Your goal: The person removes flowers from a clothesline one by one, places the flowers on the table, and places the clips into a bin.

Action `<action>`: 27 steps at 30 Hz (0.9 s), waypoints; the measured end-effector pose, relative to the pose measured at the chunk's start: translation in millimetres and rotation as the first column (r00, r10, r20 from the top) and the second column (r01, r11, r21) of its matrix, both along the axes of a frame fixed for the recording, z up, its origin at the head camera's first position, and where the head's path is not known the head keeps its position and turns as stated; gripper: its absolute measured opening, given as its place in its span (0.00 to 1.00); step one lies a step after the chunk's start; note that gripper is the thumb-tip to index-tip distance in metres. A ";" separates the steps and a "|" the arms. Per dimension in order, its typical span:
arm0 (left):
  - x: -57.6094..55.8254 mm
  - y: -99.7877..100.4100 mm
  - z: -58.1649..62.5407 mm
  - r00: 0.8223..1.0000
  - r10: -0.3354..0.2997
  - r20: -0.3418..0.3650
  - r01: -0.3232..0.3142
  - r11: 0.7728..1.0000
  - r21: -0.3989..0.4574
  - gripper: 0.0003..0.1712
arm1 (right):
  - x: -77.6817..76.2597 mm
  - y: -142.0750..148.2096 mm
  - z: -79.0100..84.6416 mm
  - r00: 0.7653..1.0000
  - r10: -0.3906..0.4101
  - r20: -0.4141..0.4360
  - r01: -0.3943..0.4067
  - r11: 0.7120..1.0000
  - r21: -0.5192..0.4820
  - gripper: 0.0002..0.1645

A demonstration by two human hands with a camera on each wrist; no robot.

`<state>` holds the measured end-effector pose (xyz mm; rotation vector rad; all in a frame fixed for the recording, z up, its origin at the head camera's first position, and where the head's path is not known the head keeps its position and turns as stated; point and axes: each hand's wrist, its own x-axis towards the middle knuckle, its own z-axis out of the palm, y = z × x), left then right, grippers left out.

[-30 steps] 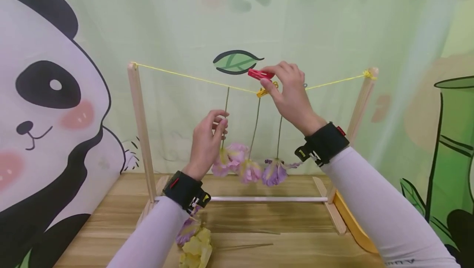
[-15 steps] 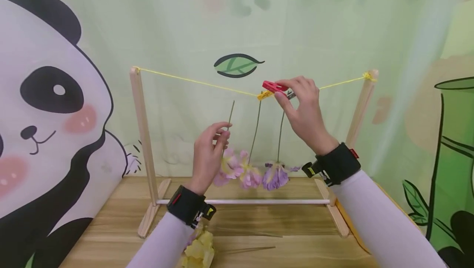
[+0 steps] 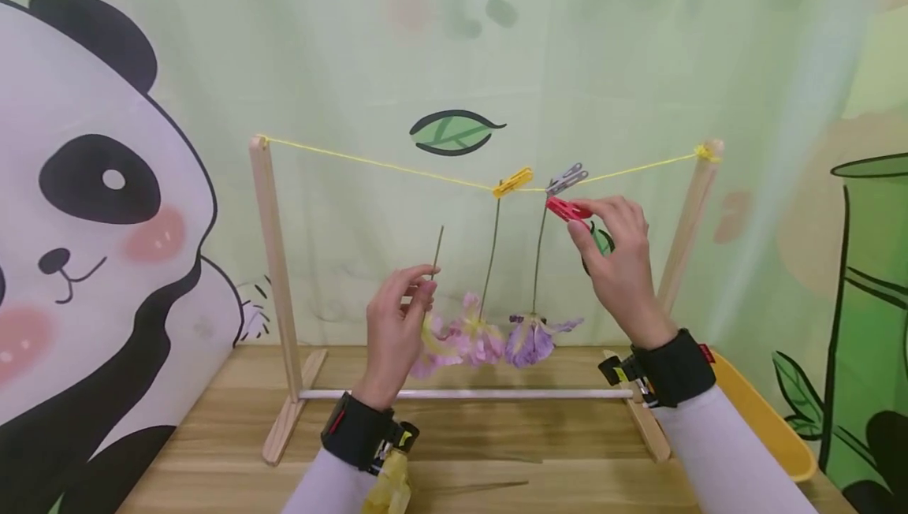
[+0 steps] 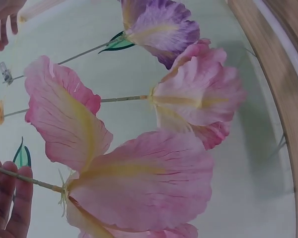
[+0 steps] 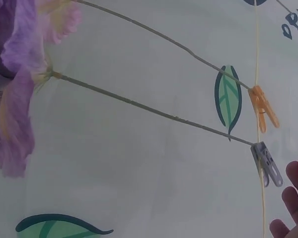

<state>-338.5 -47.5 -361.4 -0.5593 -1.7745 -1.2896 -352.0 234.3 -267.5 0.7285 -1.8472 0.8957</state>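
My left hand (image 3: 396, 323) pinches the green stem of a pink artificial flower (image 4: 144, 173), its bloom hanging downward below the fingers. The stem's top end stands free under the yellow string (image 3: 383, 163). In my right hand (image 3: 619, 266), thumb and fingers pinch a red clothespin (image 3: 567, 209), just below a grey clothespin (image 3: 567, 180). That grey clothespin clips a purple flower (image 3: 530, 340) upside down on the string. Left of it, a yellow clothespin (image 3: 512, 182) holds another pink flower (image 3: 479, 340) by its stem.
Two wooden posts (image 3: 275, 262) carry the string, joined low down by a white rod (image 3: 511, 394). On the wooden table lie a yellow flower (image 3: 390, 486) and loose stems (image 3: 475, 486), partly behind the left wrist. A yellow tray (image 3: 769, 427) sits at the right.
My right hand has moved right and down with the red clothespin, uncovering the grey one. The left hand has lowered the pink flower, so its stem top has dropped away from the string.
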 end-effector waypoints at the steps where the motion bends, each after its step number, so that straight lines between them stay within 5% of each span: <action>1: 0.7 -0.5 -1.0 1.000 0.002 -0.008 -0.002 1.000 0.003 0.10 | 1.2 2.4 -2.4 1.000 -0.001 -0.007 0.001 1.000 -0.013 0.19; 12: 7.5 -0.5 -18.3 0.994 -0.009 -0.106 0.016 0.998 0.060 0.15 | 19.7 35.7 -32.0 0.997 -0.071 0.037 0.076 0.987 -0.143 0.21; 20: 17.3 -5.1 -33.7 0.995 0.018 -0.102 -0.008 0.995 0.095 0.13 | 27.9 53.4 -61.2 0.992 -0.112 0.054 0.121 0.968 -0.218 0.21; 27: 19.9 -7.9 -29.8 0.994 0.001 -0.109 0.006 0.998 0.066 0.16 | 35.2 72.3 -75.2 0.987 -0.150 0.061 0.161 0.952 -0.261 0.20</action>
